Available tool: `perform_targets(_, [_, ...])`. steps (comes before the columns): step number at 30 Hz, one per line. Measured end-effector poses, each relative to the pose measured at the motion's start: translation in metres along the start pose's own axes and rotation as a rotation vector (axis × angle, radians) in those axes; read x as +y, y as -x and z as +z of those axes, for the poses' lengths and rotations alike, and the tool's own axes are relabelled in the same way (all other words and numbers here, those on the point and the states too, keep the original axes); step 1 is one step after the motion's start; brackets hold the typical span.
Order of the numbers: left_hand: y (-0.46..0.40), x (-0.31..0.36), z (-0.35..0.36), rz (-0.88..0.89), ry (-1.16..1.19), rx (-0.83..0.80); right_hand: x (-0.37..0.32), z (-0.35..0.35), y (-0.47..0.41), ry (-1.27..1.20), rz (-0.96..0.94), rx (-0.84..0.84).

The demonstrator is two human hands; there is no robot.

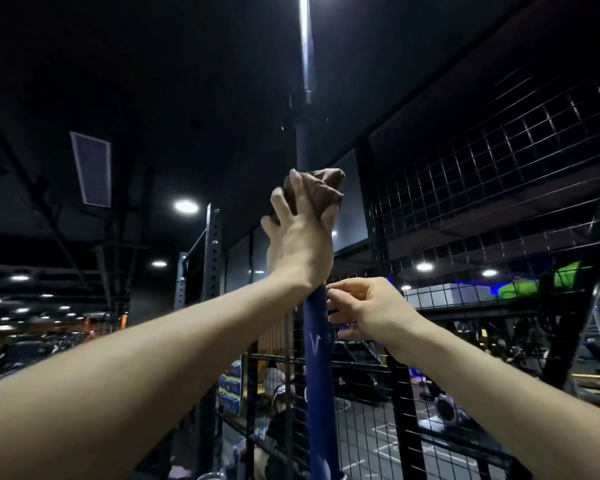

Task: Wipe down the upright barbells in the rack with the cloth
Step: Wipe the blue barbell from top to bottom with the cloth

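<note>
An upright barbell rises through the middle of the view, blue on its lower shaft, dark above, with a shiny silver sleeve at the top. My left hand is raised high and grips a brown cloth wrapped round the bar's dark section. Below it, my right hand sits just right of the blue shaft, its fingers curled toward the bar at the fingertips. Whether those fingers actually hold the bar is hard to tell. The rack's base is out of view.
A black wire-mesh fence stands right behind the bar and runs off to the right. A perforated steel upright of a rig stands to the left. Beyond the mesh lies a dim gym floor with ceiling lights.
</note>
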State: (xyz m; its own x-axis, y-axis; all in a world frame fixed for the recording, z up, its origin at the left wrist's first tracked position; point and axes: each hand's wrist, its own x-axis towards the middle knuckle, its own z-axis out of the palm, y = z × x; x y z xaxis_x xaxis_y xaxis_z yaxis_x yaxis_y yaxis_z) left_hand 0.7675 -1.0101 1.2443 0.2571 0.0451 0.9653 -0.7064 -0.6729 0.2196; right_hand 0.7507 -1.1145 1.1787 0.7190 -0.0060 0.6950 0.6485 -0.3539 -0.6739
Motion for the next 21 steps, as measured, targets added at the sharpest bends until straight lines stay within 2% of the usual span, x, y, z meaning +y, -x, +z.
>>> perform_targets(2, [-0.028, 0.005, 0.0, 0.003, -0.071, 0.045, 0.002, 0.001, -0.002, -0.056, -0.003, -0.002])
perform_targets(7, [-0.086, 0.007, 0.008, 0.059, -0.097, 0.227, 0.004, 0.003, -0.006, -0.008, -0.052, -0.049])
perform_targets(11, [-0.074, -0.004, 0.009, 0.165, -0.049, 0.151, 0.004, 0.008, 0.001, -0.042, -0.077, -0.056])
perform_targets(14, [-0.06, -0.006, 0.0, 0.268, -0.104, 0.114, 0.0, 0.01, 0.006, -0.063, -0.081, -0.03])
perform_targets(21, [-0.061, 0.007, -0.016, 0.196, -0.196, -0.027, -0.011, 0.011, 0.004, 0.017, -0.03, -0.047])
